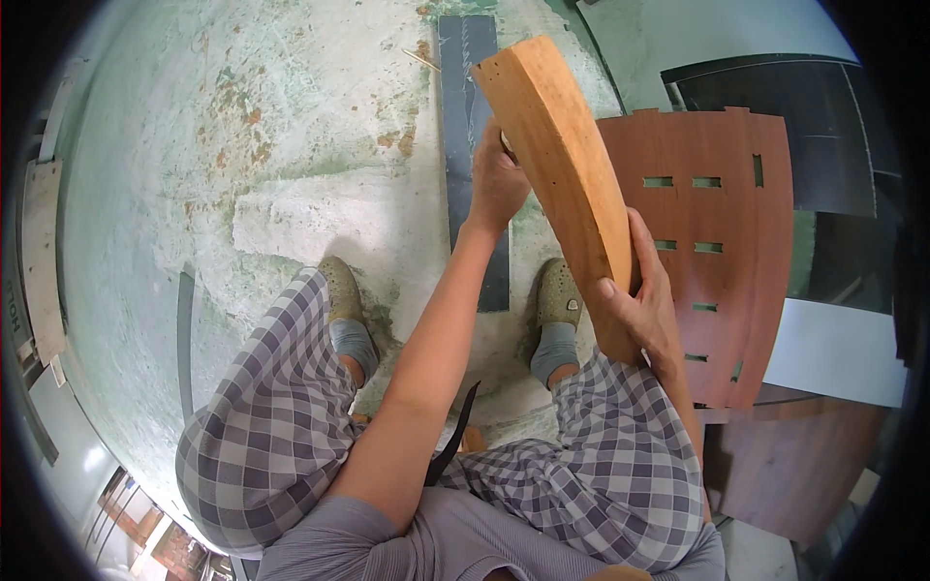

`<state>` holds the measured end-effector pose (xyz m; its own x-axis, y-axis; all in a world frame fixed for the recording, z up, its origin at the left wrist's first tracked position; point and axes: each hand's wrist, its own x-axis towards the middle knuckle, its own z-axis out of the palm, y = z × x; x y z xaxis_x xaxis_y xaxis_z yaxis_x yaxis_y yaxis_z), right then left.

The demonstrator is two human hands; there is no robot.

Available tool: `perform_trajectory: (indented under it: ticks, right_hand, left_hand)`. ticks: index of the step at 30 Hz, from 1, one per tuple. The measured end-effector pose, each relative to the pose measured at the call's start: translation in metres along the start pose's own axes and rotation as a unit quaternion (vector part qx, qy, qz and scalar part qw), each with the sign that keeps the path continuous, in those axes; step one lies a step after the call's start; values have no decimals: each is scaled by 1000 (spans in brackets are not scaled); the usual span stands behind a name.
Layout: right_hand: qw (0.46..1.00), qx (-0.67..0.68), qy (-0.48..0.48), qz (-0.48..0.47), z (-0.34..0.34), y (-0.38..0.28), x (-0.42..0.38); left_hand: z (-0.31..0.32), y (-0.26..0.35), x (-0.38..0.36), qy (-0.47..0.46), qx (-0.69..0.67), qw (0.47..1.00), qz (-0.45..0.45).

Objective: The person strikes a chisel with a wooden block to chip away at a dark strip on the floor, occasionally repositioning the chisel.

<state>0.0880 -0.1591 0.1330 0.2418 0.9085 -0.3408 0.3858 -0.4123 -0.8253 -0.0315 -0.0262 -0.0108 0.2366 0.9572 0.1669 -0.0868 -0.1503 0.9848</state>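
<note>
A thick, light-brown wooden piece [567,160] is held up at a slant in front of me, its lower end by my right knee. My left hand [497,184] grips its left side near the upper end; most of the fingers are hidden behind the wood. Around the lower part, my right hand [647,300] has its thumb on the near face and its fingers along the right edge. A long dark grey board [472,126] lies on the floor under the wooden piece, between my feet.
A reddish-brown slotted panel [693,208] stands at the right, with black panels [775,87], a white panel [833,349] and a brown board [794,465] around it. A thin dark strip [185,339] lies left on the stained floor [300,213]. More boards [42,261] line the left edge.
</note>
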Motion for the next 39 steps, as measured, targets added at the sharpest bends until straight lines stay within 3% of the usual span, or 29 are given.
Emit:
perform_trajectory:
  ticks: [3, 5, 8, 18, 20, 27, 30, 32, 35, 36, 37, 39]
  right_hand:
    - [1000, -18, -1, 6, 2, 5, 0]
    - [999, -49, -12, 16, 3, 6, 1]
    - [999, -50, -13, 11, 3, 9, 1]
    - [999, -29, -13, 6, 11, 19, 5]
    - [999, -36, -25, 11, 11, 19, 6]
    - [998, -37, -46, 5, 11, 15, 13]
    - [998, -41, -42, 5, 10, 14, 11]
    - [999, -10, -29, -17, 4, 8, 7]
    - [996, 24, 13, -91, -3, 9, 4]
    - [994, 30, 18, -100, -3, 11, 3]
    - [994, 30, 19, -101, -2, 11, 3]
    - [999, 26, -27, -8, 2, 5, 6]
  left_hand:
    - [0, -2, 1, 0, 28, 999, 31]
    - [1, -6, 0, 61, 121, 976, 168]
    - [1, -10, 0, 80, 102, 972, 195]
    - [0, -8, 2, 71, 108, 976, 175]
    - [-1, -10, 3, 55, 89, 989, 107]
    - [-4, -18, 3, 56, 23, 992, 108]
    - [-5, -14, 4, 66, 77, 977, 190]
    - [-2, 9, 4, 79, -69, 993, 57]
    - [4, 14, 2, 101, -9, 994, 27]
    - [1, 9, 6, 44, -11, 998, -38]
    - [2, 7, 5, 44, -10, 998, -37]
    - [5, 4, 4, 81, 58, 986, 137]
